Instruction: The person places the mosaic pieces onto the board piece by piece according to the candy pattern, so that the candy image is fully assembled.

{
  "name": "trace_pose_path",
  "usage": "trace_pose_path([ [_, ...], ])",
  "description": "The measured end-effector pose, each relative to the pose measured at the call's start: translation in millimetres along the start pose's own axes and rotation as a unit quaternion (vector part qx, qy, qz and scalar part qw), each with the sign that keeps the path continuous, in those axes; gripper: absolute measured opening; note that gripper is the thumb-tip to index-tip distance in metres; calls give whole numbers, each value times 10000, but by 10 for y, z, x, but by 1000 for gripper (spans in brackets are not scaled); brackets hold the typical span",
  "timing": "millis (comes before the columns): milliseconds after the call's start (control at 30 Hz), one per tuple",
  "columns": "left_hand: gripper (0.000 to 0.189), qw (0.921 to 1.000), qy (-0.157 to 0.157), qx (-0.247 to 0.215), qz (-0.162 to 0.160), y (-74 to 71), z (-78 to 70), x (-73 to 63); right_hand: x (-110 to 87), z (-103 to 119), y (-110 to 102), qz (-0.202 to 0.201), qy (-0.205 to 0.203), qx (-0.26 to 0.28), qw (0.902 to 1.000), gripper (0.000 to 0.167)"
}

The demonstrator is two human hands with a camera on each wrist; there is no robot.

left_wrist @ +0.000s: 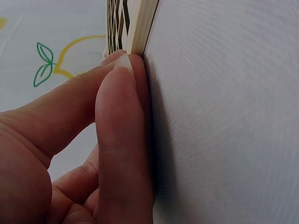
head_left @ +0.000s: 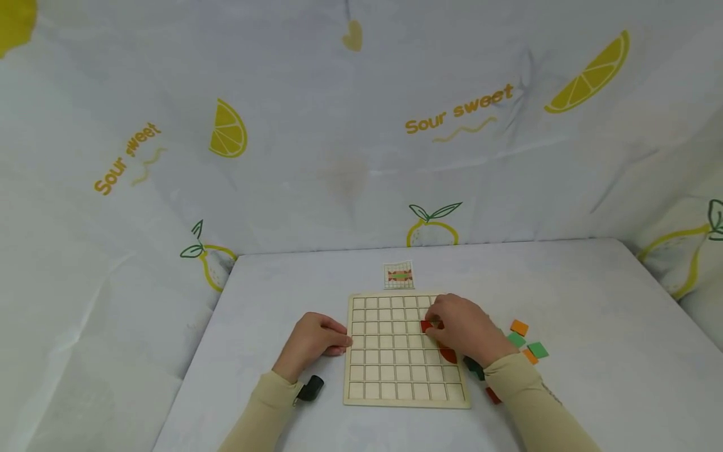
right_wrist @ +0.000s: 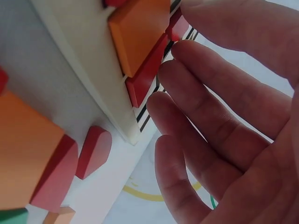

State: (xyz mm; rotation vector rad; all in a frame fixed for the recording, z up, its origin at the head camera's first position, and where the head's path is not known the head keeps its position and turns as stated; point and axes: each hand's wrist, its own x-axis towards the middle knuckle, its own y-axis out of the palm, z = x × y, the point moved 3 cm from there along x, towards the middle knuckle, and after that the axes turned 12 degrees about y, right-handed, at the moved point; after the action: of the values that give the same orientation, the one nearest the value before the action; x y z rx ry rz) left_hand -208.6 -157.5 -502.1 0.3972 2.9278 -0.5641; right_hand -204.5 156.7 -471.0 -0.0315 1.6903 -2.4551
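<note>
A pale wooden grid board [head_left: 390, 371] lies flat on the table. At its left edge, my left hand [head_left: 317, 342] pinches the rim between thumb and fingertips; the left wrist view shows the thumb [left_wrist: 122, 135] against the board's side. My right hand [head_left: 463, 326] is over the board's upper right part, with thumb and index finger around a small red piece [head_left: 426, 326]. In the right wrist view that red piece [right_wrist: 177, 27] is partly covered by fingertips. Beside it on the board sit an orange piece [right_wrist: 142, 35] and another red piece [right_wrist: 147, 74].
Behind the board lies a small pattern card [head_left: 399, 276]. Loose orange [head_left: 519, 327] and green pieces [head_left: 538, 349] lie right of the board, with a red piece [head_left: 493, 395] nearer the front. A black wrist device [head_left: 310, 388] shows by the left sleeve.
</note>
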Motion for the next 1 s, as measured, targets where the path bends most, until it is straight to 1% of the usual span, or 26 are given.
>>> trace_pose_path([
  [167, 24, 10000, 21, 48, 21, 24, -2, 5, -24, -10, 5, -71, -47, -84, 9999, 10],
  [433, 24, 10000, 28, -14, 69, 55, -24, 14, -62, -28, -8, -82, 26, -79, 9999, 9],
  [600, 25, 9999, 28, -29, 105, 81, -27, 18, -126, -81, -112, -64, 162, -87, 9998, 11],
  [667, 25, 9999, 0, -70, 113, 90, -20, 22, -171, -146, -189, -48, 294, -60, 9995, 13],
  [767, 25, 9999, -36, -91, 105, 87, -14, 19, -259, -309, -303, -43, 458, -62, 9989, 16],
  [900, 25, 9999, -66, -98, 50, 57, -12, 3, -406, -617, -428, -12, 599, -98, 9982, 17],
  [1000, 24, 9999, -100, -96, -2, 35, -9, -13, -515, -852, -500, 116, 733, -128, 9972, 17],
])
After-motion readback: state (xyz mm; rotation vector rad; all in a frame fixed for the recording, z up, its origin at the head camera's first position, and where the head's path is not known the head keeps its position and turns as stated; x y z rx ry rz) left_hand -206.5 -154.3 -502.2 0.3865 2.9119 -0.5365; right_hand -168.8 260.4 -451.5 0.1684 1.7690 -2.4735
